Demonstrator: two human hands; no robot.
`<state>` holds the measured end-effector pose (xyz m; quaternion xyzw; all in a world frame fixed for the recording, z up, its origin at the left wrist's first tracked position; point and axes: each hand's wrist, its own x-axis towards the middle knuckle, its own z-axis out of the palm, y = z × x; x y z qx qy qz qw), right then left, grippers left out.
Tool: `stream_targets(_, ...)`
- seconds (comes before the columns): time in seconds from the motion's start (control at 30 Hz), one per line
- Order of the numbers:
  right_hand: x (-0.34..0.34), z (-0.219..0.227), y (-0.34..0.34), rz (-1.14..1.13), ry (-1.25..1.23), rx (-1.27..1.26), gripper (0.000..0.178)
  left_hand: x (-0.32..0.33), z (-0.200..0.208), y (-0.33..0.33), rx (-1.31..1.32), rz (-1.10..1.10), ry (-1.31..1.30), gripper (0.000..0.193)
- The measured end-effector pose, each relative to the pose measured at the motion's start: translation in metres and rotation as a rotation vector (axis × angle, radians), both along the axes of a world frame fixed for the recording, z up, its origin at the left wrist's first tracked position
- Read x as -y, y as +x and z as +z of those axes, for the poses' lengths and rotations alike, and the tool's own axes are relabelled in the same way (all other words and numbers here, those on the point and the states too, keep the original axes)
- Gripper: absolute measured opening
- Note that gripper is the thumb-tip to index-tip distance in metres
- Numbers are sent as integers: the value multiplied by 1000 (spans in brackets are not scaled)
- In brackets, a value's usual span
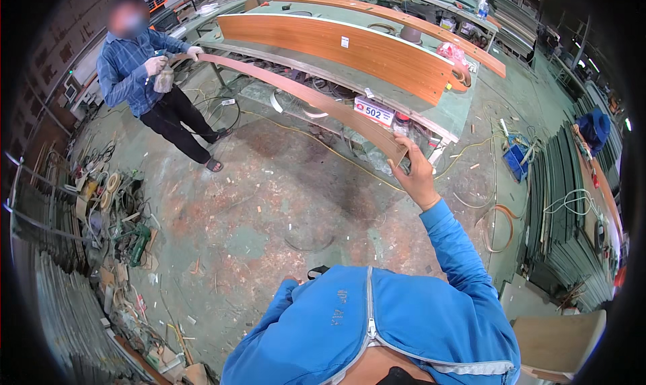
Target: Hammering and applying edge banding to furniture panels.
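My right hand (416, 174), thumb below and fingers above, grips the near end of a long, thin wood-coloured edging strip (296, 89). The strip stretches away to the left in front of the workbench. At its far end, a gloved hand (195, 52) of a co-worker (138, 68) in a blue checked shirt is on it. That person's other gloved hand (156, 64) holds a clear bottle (163, 82). Only a sliver of my left hand (290, 278) shows beyond the sleeve, low by my jacket, and its fingers are hidden.
A wide wood-grain panel (323, 48) stands on edge on the workbench (457, 112), with a longer board (397, 18) behind. Below sits a white-and-red box (373, 112). A yellow cable (316, 139) crosses the floor. Stacked sheets (562, 203) and a blue basket (516, 157) are at right; scrap lies left.
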<state>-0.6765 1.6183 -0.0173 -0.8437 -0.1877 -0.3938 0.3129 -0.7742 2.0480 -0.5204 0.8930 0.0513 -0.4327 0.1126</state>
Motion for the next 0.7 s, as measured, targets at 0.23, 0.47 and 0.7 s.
stream_targets(0.23, -3, 0, 2, 1, 9, -1, 52, 3, 4, 2, 11, -10, 0, 56)
stream_targets(0.47, -6, 2, 3, 15, 7, -3, 52, 8, 7, 3, 22, -29, 2, 56)
stream_targets(0.7, -5, 0, 4, 19, 11, -37, 54, 8, 5, -6, 24, -52, 5, 56)
